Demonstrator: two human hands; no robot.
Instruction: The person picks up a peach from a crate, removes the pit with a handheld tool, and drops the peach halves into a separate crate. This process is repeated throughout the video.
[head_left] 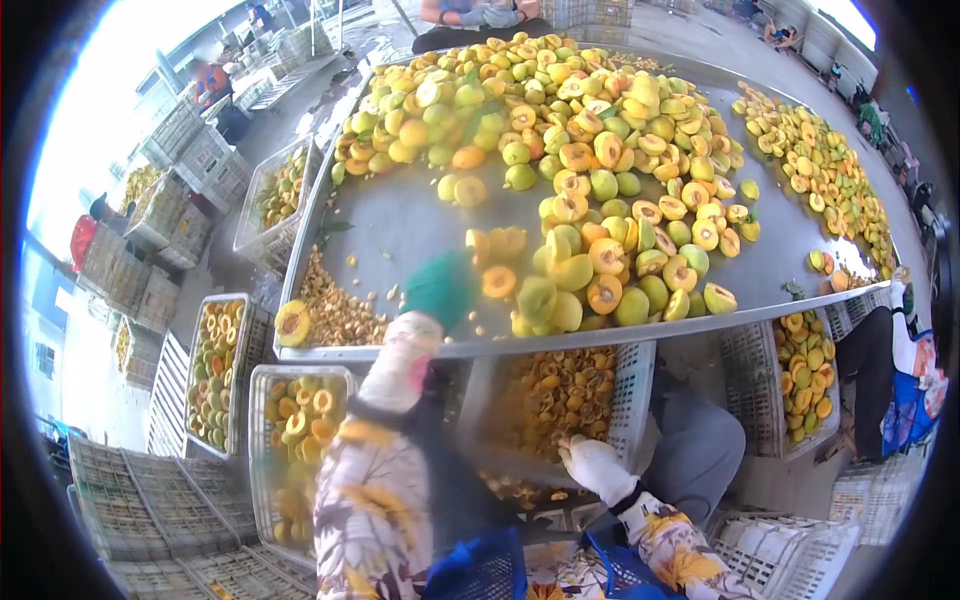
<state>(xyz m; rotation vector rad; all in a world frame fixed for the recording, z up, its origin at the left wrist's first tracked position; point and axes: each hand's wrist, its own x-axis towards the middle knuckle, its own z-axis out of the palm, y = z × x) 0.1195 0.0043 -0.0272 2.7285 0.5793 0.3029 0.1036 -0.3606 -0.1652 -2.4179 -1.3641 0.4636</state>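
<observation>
My left hand, in a green glove smeared by motion, reaches over the near edge of the metal table. Close to its fingers lie cut yellow fruit halves, some with the pit showing. To its left is a heap of loose pits, with one fruit half at the table's corner. My right hand, in a white glove, is low in front of me with its fingers curled. What it holds, if anything, I cannot make out. Beside it stands a crate of small brownish-orange fruit pieces.
Fruit-filled crates stand left of my knees, farther left and to the right. Stacked crates fill the lower left. A person sits across the table; another person's sleeve is at the right.
</observation>
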